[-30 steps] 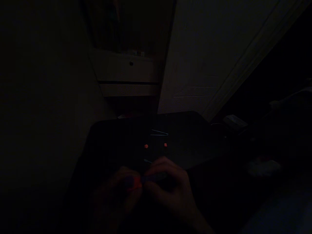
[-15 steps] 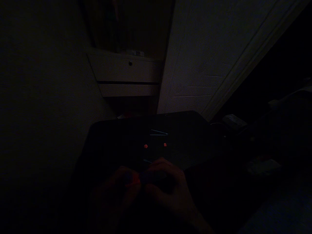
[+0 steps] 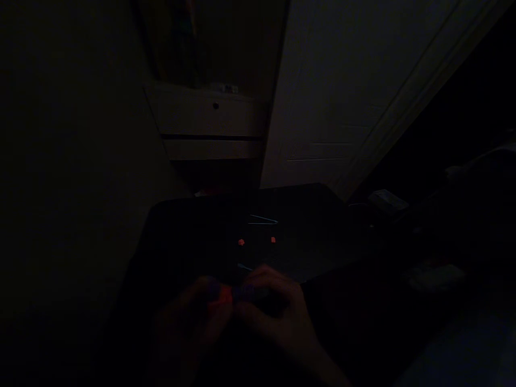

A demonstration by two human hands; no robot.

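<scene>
In the dim light both hands meet near the front edge of the dark table. A small red and dark blue object, its kind unclear, lies between them. Fingers of my left hand are closed round its left end. My right hand pinches its darker right end between thumb and fingers. Just beyond my right fingertips rests a thin pale rod with a flattened tip, partly hidden by the hand. Farther off are two small orange pieces, a left one and a right one.
Two thin pale rods lie on the table behind the orange pieces, meeting at their right ends. A drawer unit and a pale panelled door stand behind. A pale box-like thing is at the right.
My hands have shifted slightly, and more of the object's red middle shows between them. A little more of the flat-tipped rod is visible. The orange pieces stay put.
</scene>
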